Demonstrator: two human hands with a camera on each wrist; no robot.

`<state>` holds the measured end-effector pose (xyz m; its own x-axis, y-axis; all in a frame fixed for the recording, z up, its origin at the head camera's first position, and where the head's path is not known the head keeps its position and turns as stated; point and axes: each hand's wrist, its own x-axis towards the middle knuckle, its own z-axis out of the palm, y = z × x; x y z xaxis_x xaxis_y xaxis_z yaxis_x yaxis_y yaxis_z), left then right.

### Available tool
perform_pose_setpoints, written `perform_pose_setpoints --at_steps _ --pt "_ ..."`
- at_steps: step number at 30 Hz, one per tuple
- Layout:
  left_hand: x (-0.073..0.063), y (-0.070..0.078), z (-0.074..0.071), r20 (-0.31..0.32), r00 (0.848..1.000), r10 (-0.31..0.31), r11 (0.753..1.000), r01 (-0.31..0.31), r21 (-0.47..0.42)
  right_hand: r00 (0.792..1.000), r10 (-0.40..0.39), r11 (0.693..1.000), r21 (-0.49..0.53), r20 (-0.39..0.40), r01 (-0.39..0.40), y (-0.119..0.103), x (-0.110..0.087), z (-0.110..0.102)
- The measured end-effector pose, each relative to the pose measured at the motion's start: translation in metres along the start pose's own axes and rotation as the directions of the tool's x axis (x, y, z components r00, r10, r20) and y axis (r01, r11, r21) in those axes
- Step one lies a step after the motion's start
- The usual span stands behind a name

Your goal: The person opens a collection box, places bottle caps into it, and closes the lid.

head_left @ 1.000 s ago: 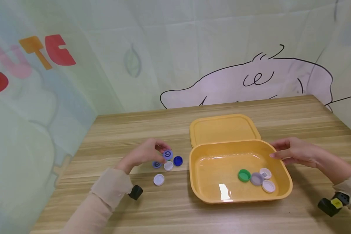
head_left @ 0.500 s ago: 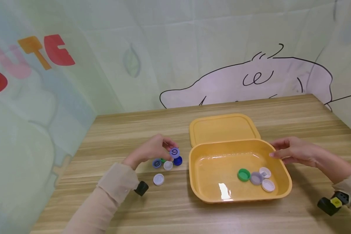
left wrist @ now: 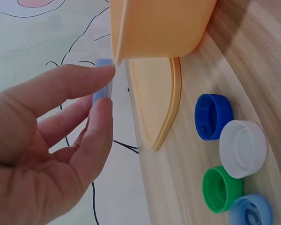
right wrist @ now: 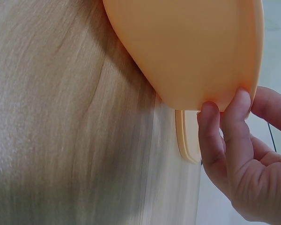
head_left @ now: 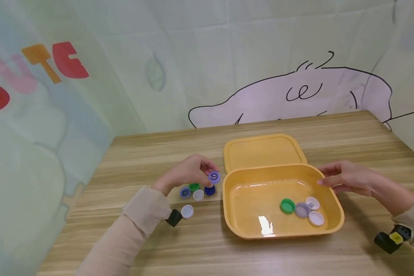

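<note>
My left hand (head_left: 189,172) pinches a light purple bottle cap (head_left: 214,177) between thumb and fingers, above the table and just left of the yellow plastic box (head_left: 250,207). In the left wrist view the cap (left wrist: 101,94) appears edge-on. Below that hand lie a dark blue cap (head_left: 209,190), a white cap (head_left: 198,195), a green cap (head_left: 194,187) and a light blue cap (head_left: 185,193). My right hand (head_left: 353,178) grips the box's right rim, thumb over the edge and fingers against the outer wall (right wrist: 192,51).
Inside the box, at its right, sit a green cap (head_left: 288,206), a pale purple cap (head_left: 302,210) and two white caps (head_left: 316,219). The yellow lid (head_left: 263,151) lies behind the box. Another white cap (head_left: 187,211) is on the wooden table (head_left: 141,153) nearer the front.
My left hand has moved right with the light purple cap, from over the other loose caps to beside the box's left rim. My right hand stays on the box.
</note>
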<state>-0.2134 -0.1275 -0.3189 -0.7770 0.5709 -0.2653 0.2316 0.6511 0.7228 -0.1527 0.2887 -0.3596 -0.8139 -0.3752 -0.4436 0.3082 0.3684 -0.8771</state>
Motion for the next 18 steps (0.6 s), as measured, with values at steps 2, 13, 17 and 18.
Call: perform_pose_setpoints --at_steps 2,13,17,18 --pt "0.001 0.003 0.001 0.001 1.0 0.016 1.0 -0.016 0.004 1.0 -0.001 1.0 0.0 -0.001 0.001 0.0 0.0 0.0" --pt "0.007 0.018 0.006 0.03 0.996 0.083 0.996 -0.083 0.015 1.0 0.006 1.0 -0.008 -0.01 -0.007 0.001 0.001 0.001" --pt "0.011 0.022 0.008 0.037 0.994 0.101 0.995 -0.102 0.023 1.0 0.004 1.0 -0.004 -0.008 -0.004 0.001 0.001 0.001" --pt "0.012 0.023 0.009 0.041 0.994 0.104 0.994 -0.105 0.019 1.0 0.003 1.0 -0.004 -0.007 -0.003 0.001 0.001 0.001"
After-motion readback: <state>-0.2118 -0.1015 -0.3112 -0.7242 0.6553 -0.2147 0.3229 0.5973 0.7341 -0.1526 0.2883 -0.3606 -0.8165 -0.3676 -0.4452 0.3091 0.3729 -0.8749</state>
